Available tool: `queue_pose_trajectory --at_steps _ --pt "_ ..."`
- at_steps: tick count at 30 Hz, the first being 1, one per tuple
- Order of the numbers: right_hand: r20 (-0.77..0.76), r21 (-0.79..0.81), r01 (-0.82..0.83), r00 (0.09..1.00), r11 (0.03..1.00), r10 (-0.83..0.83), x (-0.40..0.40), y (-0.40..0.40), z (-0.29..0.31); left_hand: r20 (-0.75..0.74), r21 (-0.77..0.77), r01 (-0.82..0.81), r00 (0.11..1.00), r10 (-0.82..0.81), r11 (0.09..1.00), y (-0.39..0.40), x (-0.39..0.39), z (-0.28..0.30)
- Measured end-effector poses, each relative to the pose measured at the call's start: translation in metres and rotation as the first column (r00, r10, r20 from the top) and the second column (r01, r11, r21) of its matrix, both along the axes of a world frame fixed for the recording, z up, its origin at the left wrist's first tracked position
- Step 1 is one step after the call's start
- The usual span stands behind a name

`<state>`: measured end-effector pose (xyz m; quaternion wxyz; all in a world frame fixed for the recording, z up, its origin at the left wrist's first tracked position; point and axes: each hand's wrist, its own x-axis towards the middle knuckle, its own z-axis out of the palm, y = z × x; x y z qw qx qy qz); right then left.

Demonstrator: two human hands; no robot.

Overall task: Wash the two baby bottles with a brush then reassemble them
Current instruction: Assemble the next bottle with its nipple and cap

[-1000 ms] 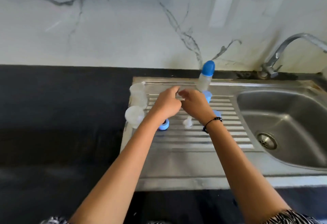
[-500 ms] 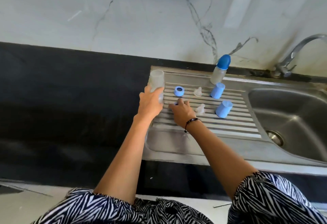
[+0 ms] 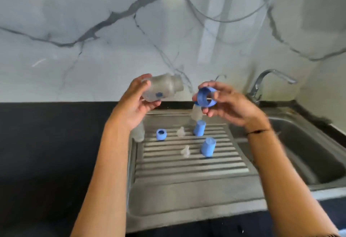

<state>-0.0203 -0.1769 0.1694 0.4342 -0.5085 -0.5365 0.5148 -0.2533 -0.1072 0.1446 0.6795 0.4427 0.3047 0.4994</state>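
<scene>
My left hand [image 3: 134,103] grips a clear baby bottle [image 3: 162,88] lying sideways in the air, its open neck pointing right. My right hand [image 3: 226,102] pinches a blue screw ring [image 3: 206,97] a short way from that neck, not touching it. Below, on the ribbed drainboard [image 3: 187,165], lie a second blue ring [image 3: 161,134], two clear teats [image 3: 180,131] [image 3: 185,151] and two blue caps [image 3: 199,128] [image 3: 208,147]. A second clear bottle [image 3: 139,133] stands at the drainboard's left edge, half hidden by my left wrist.
Another bottle-shaped container [image 3: 196,114] stands at the back of the drainboard, partly behind my right hand. The steel sink basin [image 3: 307,154] lies to the right, the tap [image 3: 262,83] behind it. Black counter [image 3: 46,152] stretches left; a marble wall rises behind.
Both hands have risen from the drainboard. The left lifted the clear bottle and turned it sideways; the right picked up a blue ring and brought it level with the bottle's neck.
</scene>
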Motion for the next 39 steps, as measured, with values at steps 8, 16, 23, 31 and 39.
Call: queue_pose_trajectory --at_steps 8,16,23,31,39 --pt "0.511 0.105 0.117 0.845 0.988 -0.155 0.012 0.018 -0.021 -0.373 0.184 0.026 0.927 0.045 0.983 0.019 0.050 -0.006" --pt "0.706 0.031 0.266 0.676 0.963 -0.210 0.014 0.029 -0.048 -0.583 0.084 0.007 0.811 0.044 0.996 0.023 0.047 -0.024" --pt "0.437 -0.027 0.295 0.863 0.955 -0.254 0.012 0.020 -0.046 -0.412 -0.058 0.066 0.907 -0.084 0.996 0.026 0.045 -0.034" --pt "0.292 0.035 0.460 0.844 0.887 -0.449 0.006 0.011 -0.070 -0.275 -0.261 -0.019 0.960 -0.055 0.965 0.013 0.047 -0.072" --pt "-0.215 -0.076 0.454 0.862 0.888 -0.460 -0.037 -0.023 -0.117 -0.322 -0.141 0.292 0.890 -0.322 0.946 -0.021 0.032 -0.119"
